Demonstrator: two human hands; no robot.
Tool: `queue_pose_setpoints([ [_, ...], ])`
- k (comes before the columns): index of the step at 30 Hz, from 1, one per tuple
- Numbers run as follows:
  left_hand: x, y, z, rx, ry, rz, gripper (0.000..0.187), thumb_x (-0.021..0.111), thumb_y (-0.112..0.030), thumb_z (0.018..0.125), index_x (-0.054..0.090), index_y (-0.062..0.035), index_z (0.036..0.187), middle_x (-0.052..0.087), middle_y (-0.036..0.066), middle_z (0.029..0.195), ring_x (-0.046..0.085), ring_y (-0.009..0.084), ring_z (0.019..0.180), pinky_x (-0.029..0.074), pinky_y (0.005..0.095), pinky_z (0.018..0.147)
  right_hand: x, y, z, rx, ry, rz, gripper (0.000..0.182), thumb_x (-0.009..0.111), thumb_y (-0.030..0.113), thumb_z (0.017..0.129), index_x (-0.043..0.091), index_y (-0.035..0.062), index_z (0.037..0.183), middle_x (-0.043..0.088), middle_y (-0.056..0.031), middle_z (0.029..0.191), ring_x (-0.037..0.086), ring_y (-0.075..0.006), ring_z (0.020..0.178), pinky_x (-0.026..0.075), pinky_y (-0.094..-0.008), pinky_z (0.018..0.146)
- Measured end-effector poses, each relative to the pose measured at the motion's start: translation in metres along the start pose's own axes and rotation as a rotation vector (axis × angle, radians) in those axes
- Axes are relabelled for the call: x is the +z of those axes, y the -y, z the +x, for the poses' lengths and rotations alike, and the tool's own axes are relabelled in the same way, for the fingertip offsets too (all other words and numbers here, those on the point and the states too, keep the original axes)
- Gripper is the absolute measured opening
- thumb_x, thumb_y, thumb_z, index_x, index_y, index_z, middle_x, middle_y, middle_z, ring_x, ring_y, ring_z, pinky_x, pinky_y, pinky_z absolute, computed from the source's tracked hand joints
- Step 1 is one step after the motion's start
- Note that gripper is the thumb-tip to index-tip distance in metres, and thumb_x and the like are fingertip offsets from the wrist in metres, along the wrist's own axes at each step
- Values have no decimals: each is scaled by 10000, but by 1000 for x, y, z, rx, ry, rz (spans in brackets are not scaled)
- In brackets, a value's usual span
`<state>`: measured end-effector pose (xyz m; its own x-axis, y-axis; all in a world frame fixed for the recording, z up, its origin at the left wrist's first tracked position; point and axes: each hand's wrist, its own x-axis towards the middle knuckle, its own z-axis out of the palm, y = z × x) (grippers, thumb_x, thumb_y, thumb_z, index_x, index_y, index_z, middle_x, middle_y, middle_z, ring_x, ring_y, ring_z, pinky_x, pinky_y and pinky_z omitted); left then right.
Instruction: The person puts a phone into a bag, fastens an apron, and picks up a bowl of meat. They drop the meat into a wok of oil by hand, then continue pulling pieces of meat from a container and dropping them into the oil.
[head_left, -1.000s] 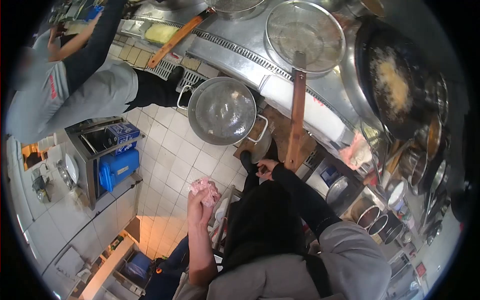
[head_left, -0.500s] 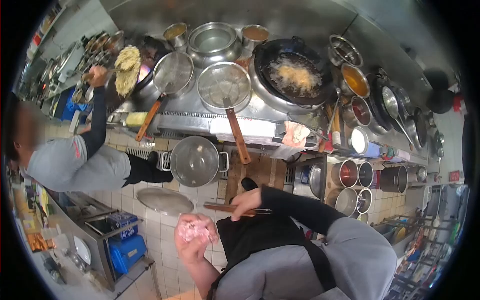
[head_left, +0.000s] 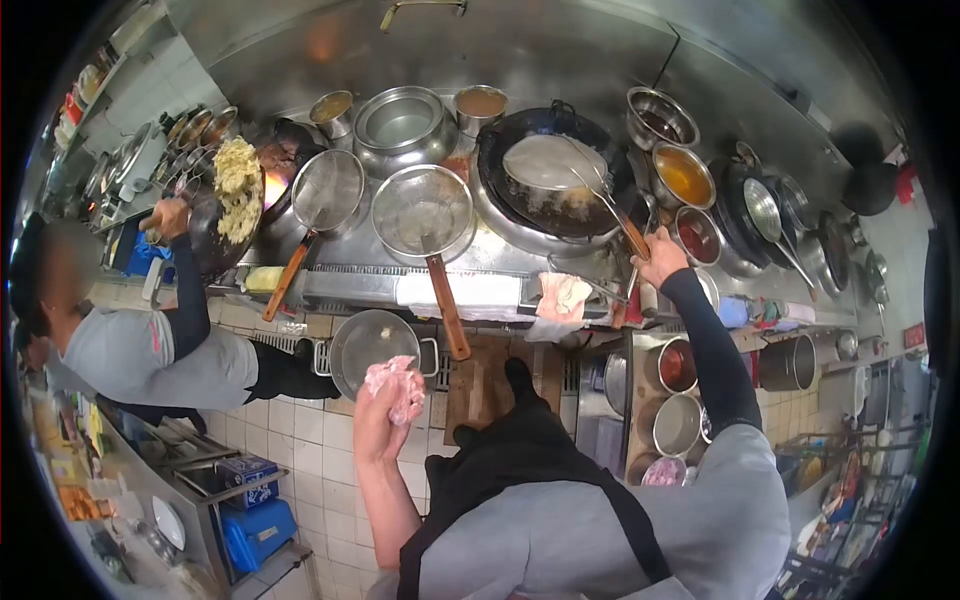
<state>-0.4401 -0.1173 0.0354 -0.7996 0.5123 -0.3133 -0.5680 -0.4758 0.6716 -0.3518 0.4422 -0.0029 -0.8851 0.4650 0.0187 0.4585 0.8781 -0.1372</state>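
Pink raw meat (head_left: 396,383) sits clenched in the left hand (head_left: 378,412); the right hand (head_left: 661,262) grips a ladle handle (head_left: 627,232) at the wok (head_left: 553,182).

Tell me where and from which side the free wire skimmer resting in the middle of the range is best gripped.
Grip the wire skimmer by its wooden handle, near the free end that overhangs the range's front edge. Come from the front, below in the picture: the handle points that way, while the basket lies among hot pots. The left hand is full of pink meat, and the right hand holds a ladle.
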Motion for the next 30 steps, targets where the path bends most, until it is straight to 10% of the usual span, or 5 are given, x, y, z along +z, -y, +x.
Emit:
queue_pose_setpoints([
  [10,64,49,123,26,-74,-46,382,598,-144,1056,564,87,1358,687,155,1124,708,270,961,592,362,758,72,-56,82,92,82,-34,594,861,399,807,664,-13,1187,527,-243,1300,613,-424,1190,522,-486,1000],
  [14,77,59,151,48,-144,29,333,646,-80,1028,587,68,1320,709,164,1087,731,240,912,599,315,720,51,69,49,-462,-84,539,513,841,185,796,642,-10,1227,585,-198,1218,641,-351,1114,548,-427,942],
  [16,80,58,163,35,-113,81,290,668,-80,1018,605,51,1269,718,144,1054,732,209,880,597,302,713,25,161,15,-277,424,1135,616,806,114,848,568,15,1407,594,-142,1244,697,-216,1027,599,-347,789],
  [18,82,61,170,56,-116,153,251,688,-85,1011,618,35,1219,724,126,1024,729,178,857,595,292,712,0,221,1,-191,551,1386,548,813,124,864,628,-24,1357,644,-171,1198,693,-287,993,553,-383,902],
  [30,41,3,173,296,148,883,196,684,-152,1032,636,3,1142,696,31,955,632,73,878,530,264,758,20,293,0,-317,175,1041,281,707,90,904,694,-41,1152,718,-216,975,714,-288,874,543,-388,768],
])
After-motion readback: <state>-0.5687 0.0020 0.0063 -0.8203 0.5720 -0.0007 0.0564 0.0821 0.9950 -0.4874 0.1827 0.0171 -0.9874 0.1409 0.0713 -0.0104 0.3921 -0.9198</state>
